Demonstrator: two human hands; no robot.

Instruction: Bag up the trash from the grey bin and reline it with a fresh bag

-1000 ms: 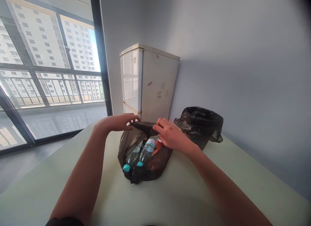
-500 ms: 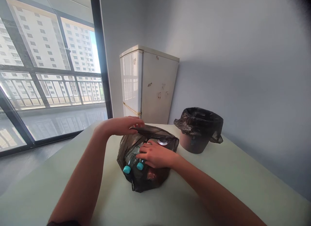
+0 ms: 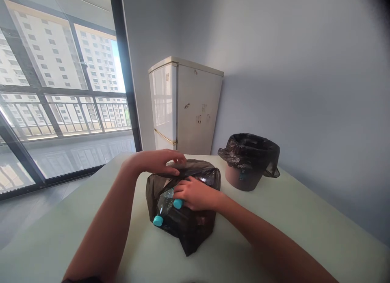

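Note:
A dark translucent plastic bag point(image 3: 189, 230) lies on the pale table point(image 3: 274, 218), stuffed with clear plastic bottles with teal caps point(image 3: 158, 221). My left hand point(image 3: 161, 162) rests on top of the bag, fingers curled over its upper rim. My right hand point(image 3: 195, 193) is at the bag's mouth, fingers wrapped around a bottle near its teal cap point(image 3: 178, 203). Most of the bag's contents are hidden by the dark plastic.
A small bin lined with a black bag point(image 3: 248, 161) stands on the table to the right, near the grey wall. A white fridge point(image 3: 183, 106) stands behind the table. A large window point(image 3: 57, 92) is on the left.
My right hand left the bag's rim and went down into the mouth onto the bottles. My left hand pulled the rim across over the top. The bag shifted and its bottom corner now sticks out forward.

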